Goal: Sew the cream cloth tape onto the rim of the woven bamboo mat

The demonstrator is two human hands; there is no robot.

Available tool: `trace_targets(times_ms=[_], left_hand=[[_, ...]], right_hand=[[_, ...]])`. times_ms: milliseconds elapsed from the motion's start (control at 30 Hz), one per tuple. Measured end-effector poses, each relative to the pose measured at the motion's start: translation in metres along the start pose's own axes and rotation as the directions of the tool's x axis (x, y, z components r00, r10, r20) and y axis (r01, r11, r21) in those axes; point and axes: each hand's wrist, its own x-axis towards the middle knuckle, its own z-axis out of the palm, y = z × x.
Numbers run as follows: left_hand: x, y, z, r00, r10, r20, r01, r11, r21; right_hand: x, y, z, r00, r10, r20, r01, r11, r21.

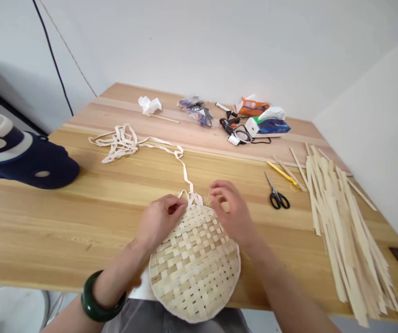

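Note:
A round woven bamboo tray (195, 263) lies at the table's near edge, partly overhanging it. My left hand (159, 222), with a dark green bangle (98, 298) on its wrist, pinches the tray's far rim next to a looped pale strip (192, 199). That strip runs back across the table to a tangled bundle of pale strips (119, 143). My right hand (229, 212) is curved just above the far right rim, its fingers apart. No held object shows in it, and the fingers hide part of the rim.
Scissors (277, 196) and a yellow pencil (282, 175) lie right of the tray. A large pile of bamboo strips (347, 240) fills the right side. A dark blue and white object (21, 157) sits at left. Tissue, packets and a tissue box (266, 125) stand along the back.

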Motion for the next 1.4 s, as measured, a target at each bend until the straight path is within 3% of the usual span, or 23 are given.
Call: trace_targets(times_ms=[167, 267, 300, 400, 467, 633, 800, 933, 1000, 1067, 1167, 1233, 1300, 1400], left_hand=[[0.000, -0.003, 0.004, 0.997, 0.028, -0.076, -0.031, 0.999, -0.041], [-0.001, -0.001, 0.001, 0.988, 0.099, -0.121, -0.088, 0.992, 0.093], [-0.001, 0.001, -0.001, 0.985, 0.123, -0.124, -0.103, 0.982, 0.158], [0.001, 0.006, -0.004, 0.980, 0.186, -0.072, -0.155, 0.938, 0.309], [0.005, 0.011, -0.001, 0.973, 0.230, 0.001, -0.216, 0.911, 0.350], [0.017, 0.013, 0.014, 0.958, 0.262, 0.118, -0.286, 0.905, 0.314], [0.022, 0.005, 0.014, 0.990, 0.103, 0.092, -0.108, 0.992, 0.057], [0.018, 0.004, 0.005, 0.996, -0.023, 0.081, 0.036, 0.985, -0.168], [0.016, 0.004, 0.001, 0.997, -0.051, 0.064, 0.062, 0.981, -0.185], [0.014, 0.004, -0.003, 0.998, -0.046, 0.050, 0.053, 0.989, -0.138], [0.012, 0.004, -0.006, 0.999, -0.021, 0.050, 0.026, 0.995, -0.100], [0.012, 0.003, -0.007, 0.998, -0.027, 0.053, 0.033, 0.993, -0.115], [0.012, 0.002, -0.006, 0.997, -0.039, 0.061, 0.047, 0.991, -0.127], [0.011, -0.001, -0.003, 0.997, -0.047, 0.056, 0.054, 0.990, -0.132]], right_hand=[[-0.003, 0.028, -0.042, 0.993, 0.088, -0.082, -0.090, 0.996, -0.020], [-0.007, 0.041, -0.072, 0.972, 0.103, -0.209, -0.159, 0.948, -0.274], [-0.009, 0.047, -0.083, 0.960, 0.113, -0.258, -0.219, 0.876, -0.430], [-0.016, 0.069, -0.112, 0.935, 0.238, -0.262, -0.350, 0.502, -0.791], [-0.021, 0.084, -0.122, 0.923, 0.316, -0.220, -0.344, 0.419, -0.841], [-0.027, 0.103, -0.122, 0.917, 0.375, -0.139, -0.306, 0.434, -0.847], [-0.019, 0.111, -0.129, 0.898, 0.414, -0.151, -0.353, 0.472, -0.808], [-0.010, 0.112, -0.139, 0.878, 0.459, -0.134, -0.398, 0.548, -0.736], [-0.009, 0.102, -0.141, 0.861, 0.501, -0.085, -0.441, 0.653, -0.615], [-0.010, 0.085, -0.139, 0.824, 0.567, -0.011, -0.537, 0.774, -0.335], [-0.016, 0.058, -0.125, 0.772, 0.619, 0.143, -0.630, 0.775, 0.051], [-0.022, 0.048, -0.110, 0.765, 0.610, 0.207, -0.633, 0.771, 0.068], [-0.028, 0.044, -0.093, 0.788, 0.586, 0.188, -0.593, 0.805, -0.021], [-0.042, 0.037, -0.071, 0.910, 0.407, 0.074, -0.384, 0.897, -0.218]])
